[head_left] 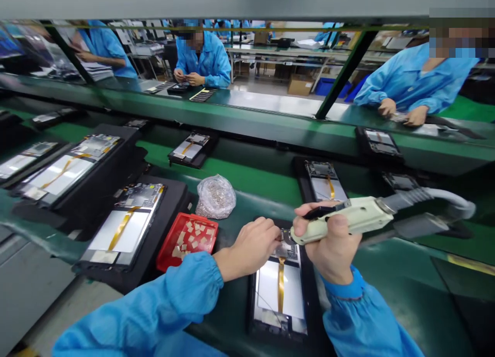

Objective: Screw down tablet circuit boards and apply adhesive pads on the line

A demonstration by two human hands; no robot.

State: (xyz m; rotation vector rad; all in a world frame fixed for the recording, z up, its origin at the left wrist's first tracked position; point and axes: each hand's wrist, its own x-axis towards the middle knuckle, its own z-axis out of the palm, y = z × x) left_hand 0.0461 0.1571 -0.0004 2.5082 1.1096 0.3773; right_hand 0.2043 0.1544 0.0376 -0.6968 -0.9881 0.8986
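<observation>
My right hand (334, 248) is wrapped round a pale green electric screwdriver (351, 220) with a black lever and a thick grey cable. Its tip points left, down at the top of an opened tablet (273, 290). That tablet has a white battery, a gold ribbon cable (281, 285) and a circuit board (288, 249). Over the board's upper left edge, my left hand (251, 246) has its fingers pinched together beside the tool's tip. Whatever those fingers hold is hidden. Under the tablet lies a black foam pad (315, 315).
Left of my hands are a red tray (164, 248) of small pale squares and a clear bag of tiny screws (215, 196). Another opened tablet (126, 228) rests on black foam. More tablets sit along the green conveyor (247, 171). Co-workers in blue (207, 58) work behind it.
</observation>
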